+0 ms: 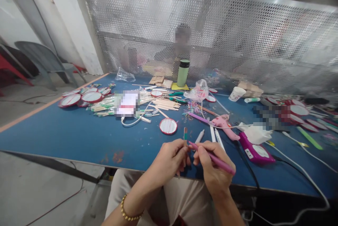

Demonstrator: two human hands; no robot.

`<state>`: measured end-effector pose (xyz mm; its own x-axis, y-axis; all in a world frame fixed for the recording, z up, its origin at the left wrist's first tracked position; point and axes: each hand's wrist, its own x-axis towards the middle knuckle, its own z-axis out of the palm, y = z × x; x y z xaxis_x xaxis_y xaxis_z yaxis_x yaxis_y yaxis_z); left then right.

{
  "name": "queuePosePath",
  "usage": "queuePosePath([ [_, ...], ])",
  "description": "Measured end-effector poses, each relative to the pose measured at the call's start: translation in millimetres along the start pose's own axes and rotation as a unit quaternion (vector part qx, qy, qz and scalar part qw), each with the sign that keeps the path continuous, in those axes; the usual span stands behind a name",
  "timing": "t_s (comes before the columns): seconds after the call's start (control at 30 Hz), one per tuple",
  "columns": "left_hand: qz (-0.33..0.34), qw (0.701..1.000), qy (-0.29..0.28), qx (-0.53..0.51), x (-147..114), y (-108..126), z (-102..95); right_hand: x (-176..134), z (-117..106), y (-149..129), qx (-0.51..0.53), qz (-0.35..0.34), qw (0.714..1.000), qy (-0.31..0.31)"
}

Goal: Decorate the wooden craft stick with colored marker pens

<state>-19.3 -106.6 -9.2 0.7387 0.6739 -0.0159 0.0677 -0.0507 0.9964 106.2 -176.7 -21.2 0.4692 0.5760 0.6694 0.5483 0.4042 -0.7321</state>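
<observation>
One stick (185, 133) pinched upright in your left hand (171, 157), likely for steadiness; right hand (214, 169) closed round pen (218, 162), tip beside stick, by near edge of table (71, 138)

The pink pen (220, 163) looks like smooth plastic with a soft sheen; the flat stick (185, 132) looks like matt wood. The table (79, 134) has a smooth, matt top with some rough, rust-coloured patches by its near edge. Behind its far edge, the perforated sheet (137, 14) gleams like bare metal. Toward the right edge, the purple box (249, 150) is glossy plastic.
</observation>
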Motion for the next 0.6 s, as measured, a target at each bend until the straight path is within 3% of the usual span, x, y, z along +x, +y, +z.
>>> queuePosePath([
  [0.6, 0.014, 0.999, 0.012, 0.028, -1.6, 0.5, 0.3, 0.3, 0.9, -2.2, -0.024, 0.002, 0.999, -0.036],
])
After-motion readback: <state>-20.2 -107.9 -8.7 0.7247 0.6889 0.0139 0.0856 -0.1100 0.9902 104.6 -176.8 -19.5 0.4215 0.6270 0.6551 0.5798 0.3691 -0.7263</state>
